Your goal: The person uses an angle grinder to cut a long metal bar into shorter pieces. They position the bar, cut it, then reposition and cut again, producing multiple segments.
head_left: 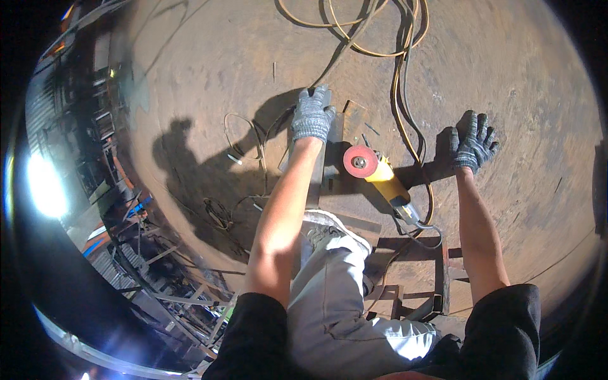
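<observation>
My left hand (312,117), in a grey knit glove, lies on the far part of a long, narrow steel bar (315,180). Its fingers are extended over the metal with the thumb out to the right. My right hand (474,144), gloved alike, is pressed on the rusty brown metal surface (532,190) with fingers spread, holding nothing. Between my arms rests a yellow angle grinder (387,183); its red disc (360,161) faces up and neither hand touches it.
Hoses and cables (405,82) loop from the far edge past the grinder. Thin wire (218,212) lies coiled at left. A rusty steel frame (441,272) stands near my leg. My shoe (335,228) is beside the bar. Left, the surface curves away above metal clutter (183,304).
</observation>
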Available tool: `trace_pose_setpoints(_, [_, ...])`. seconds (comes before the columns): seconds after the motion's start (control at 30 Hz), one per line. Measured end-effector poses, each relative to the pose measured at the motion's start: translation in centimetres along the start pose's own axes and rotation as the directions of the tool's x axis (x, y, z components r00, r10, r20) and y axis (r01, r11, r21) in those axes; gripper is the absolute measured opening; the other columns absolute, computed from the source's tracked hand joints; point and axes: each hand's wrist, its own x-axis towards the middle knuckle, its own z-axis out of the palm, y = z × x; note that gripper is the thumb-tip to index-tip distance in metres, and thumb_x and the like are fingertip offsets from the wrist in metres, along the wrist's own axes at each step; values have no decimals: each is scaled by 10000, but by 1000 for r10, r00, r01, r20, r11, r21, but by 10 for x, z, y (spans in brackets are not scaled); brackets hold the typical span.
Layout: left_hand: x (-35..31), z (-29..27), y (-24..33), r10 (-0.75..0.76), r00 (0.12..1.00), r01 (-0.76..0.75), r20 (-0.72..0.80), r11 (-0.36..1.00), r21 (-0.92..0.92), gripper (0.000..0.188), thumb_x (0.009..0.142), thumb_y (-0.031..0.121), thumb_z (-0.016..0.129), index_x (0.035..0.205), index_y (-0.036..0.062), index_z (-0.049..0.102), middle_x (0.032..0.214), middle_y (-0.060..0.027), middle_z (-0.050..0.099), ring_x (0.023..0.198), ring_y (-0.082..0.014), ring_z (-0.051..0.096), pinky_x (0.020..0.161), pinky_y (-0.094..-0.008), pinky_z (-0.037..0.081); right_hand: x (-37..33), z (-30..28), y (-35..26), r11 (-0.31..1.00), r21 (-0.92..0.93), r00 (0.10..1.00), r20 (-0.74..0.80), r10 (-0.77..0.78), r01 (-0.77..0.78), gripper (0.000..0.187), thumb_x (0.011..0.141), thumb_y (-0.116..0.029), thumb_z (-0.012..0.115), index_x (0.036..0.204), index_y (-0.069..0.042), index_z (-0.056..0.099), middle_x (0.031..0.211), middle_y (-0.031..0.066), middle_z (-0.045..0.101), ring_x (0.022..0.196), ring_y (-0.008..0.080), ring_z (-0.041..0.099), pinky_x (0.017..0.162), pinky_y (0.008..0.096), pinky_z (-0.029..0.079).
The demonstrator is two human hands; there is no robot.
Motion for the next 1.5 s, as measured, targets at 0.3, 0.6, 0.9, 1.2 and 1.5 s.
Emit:
trace_pose_setpoints(0.3, [8,-7,3,-4,997,3,83,1000,8,584,748,254,730,1288,148,533,1286,-290,491,1186,-420,495,1011,-446,415,1,3,-1,1000,-16,1000,-10,3,-3,733,830,-612,515,1471,-348,277,1563,-17,226,1425,320,216,1134,567,64])
trace_pose_setpoints(0.6, [15,-8,6,-13,995,7,97,998,59,577,750,261,731,1276,128,534,1226,-285,533,1146,-422,522,971,-457,446,0,9,-1,1000,1,999,-44,-1,1,726,838,-605,510,1471,-342,273,1567,-21,214,1429,317,198,1136,562,65])
trace_pose_setpoints(0.9, [17,-11,12,-10,992,-7,128,991,135,549,765,247,723,1262,115,531,1175,-265,550,1093,-416,552,936,-466,468,0,12,0,1000,-5,997,-73,-2,1,724,831,-599,502,1467,-327,289,1563,-6,223,1428,319,198,1135,568,65])
trace_pose_setpoints(1.2, [21,-11,17,-38,983,6,177,984,178,542,764,244,720,1251,98,531,1179,-273,546,1092,-414,557,920,-463,481,1,18,2,1000,22,994,-113,-10,12,708,838,-585,509,1464,-331,298,1553,0,246,1415,326,224,1134,562,89])
trace_pose_setpoints(1.5, [13,-9,12,9,994,-25,112,990,141,522,774,244,706,1246,107,528,1190,-281,531,1087,-416,559,921,-463,476,1,15,1,1000,-3,995,-99,-16,15,705,841,-606,498,1463,-342,295,1556,-7,239,1421,322,209,1131,567,78])
